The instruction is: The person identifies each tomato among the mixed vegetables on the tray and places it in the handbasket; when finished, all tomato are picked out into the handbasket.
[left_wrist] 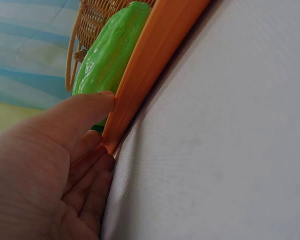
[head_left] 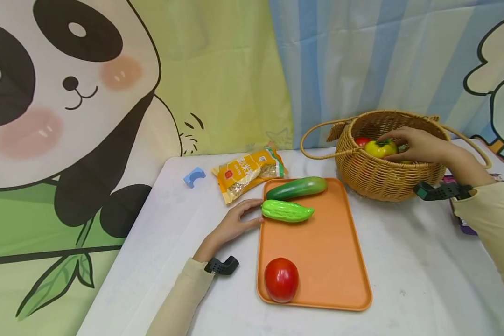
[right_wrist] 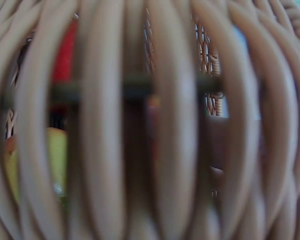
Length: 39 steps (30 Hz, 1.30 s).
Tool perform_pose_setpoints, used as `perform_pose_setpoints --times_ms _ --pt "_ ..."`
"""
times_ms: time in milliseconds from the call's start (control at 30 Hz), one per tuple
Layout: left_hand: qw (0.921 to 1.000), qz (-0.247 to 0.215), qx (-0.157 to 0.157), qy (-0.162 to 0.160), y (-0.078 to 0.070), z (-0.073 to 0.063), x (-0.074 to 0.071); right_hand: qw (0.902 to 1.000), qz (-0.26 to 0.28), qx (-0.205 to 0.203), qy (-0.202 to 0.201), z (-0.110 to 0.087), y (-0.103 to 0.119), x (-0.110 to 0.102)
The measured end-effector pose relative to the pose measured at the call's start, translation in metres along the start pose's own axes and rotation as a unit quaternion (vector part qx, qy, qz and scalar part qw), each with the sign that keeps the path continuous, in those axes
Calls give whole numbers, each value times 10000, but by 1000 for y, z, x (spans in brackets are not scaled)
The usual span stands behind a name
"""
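Note:
At the left rim of the orange tray (head_left: 319, 252) rests my left hand (head_left: 234, 223), its thumb and fingertips spread along the edge beside a light green bitter melon (head_left: 287, 211). The left wrist view shows the thumb (left_wrist: 85, 112) against the tray wall (left_wrist: 140, 82). A dark green cucumber (head_left: 297, 188) lies behind the melon, and a red tomato (head_left: 281, 280) sits in the tray's near left corner. My right hand (head_left: 422, 147) reaches into the wicker basket (head_left: 386, 179) and grips a yellow-green tomato (head_left: 380, 149). In the right wrist view blurred basket strands (right_wrist: 175, 120) hide most of that hand.
Inside the basket, a red fruit (head_left: 362, 141) shows beside the yellow-green one. A yellow food packet (head_left: 249, 172) lies behind the tray, with a small blue block (head_left: 194, 177) to its left. A purple packet (head_left: 466, 227) is partly hidden under the right forearm.

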<state>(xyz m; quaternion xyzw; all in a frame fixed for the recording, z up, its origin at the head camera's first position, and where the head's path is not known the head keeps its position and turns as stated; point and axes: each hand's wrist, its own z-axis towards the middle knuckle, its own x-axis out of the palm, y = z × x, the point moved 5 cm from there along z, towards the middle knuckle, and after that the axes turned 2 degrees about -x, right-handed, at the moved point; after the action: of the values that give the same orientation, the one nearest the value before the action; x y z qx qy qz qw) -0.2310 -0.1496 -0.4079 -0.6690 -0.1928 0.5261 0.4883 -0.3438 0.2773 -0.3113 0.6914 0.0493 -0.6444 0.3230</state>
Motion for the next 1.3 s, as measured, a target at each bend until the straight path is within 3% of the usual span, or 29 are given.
perform_pose_setpoints --times_ms 533,900,1300 --pt "10000 6 32 40 0 0 0 9990 328 290 15 -5 3 -1" --pt "10000 11 57 -27 1 0 1 9986 300 -43 -427 -8 10 -4" --pt "10000 -29 44 -9 3 0 0 9921 671 -284 -1025 -17 18 -7"
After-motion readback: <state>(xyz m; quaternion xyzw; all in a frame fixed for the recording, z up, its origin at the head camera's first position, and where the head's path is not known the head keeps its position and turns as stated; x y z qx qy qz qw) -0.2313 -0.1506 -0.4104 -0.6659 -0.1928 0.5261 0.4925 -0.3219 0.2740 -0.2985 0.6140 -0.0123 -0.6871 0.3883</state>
